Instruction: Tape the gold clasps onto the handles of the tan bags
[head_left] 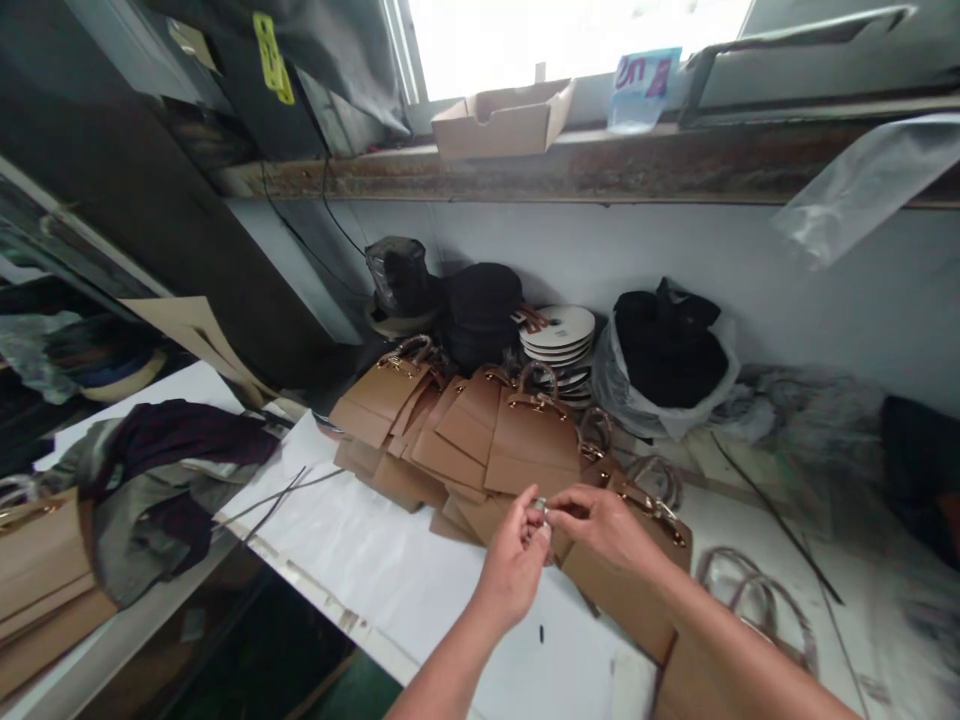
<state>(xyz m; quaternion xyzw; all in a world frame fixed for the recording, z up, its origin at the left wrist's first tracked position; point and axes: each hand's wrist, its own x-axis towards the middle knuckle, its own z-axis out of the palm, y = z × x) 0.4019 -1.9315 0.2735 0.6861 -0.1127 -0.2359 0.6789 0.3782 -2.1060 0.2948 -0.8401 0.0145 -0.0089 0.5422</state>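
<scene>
My left hand [514,560] and my right hand [600,525] meet above the white table [390,570], fingertips pinched together on a small metal fitting [541,508]. Just beneath and behind them lies a spread of tan leather bag panels [480,435] with brass hardware and curved handles. One tan panel [630,590] lies directly under my right wrist. Both hands are closed in a pinch; the fitting is tiny and partly hidden by my fingers.
Black spools [480,310], a stack of white discs [559,335] and a bag of black material [671,355] stand against the back wall. A cardboard box [502,120] sits on the ledge. Dark cloth [165,460] lies left. Loose handle loops [750,600] lie right.
</scene>
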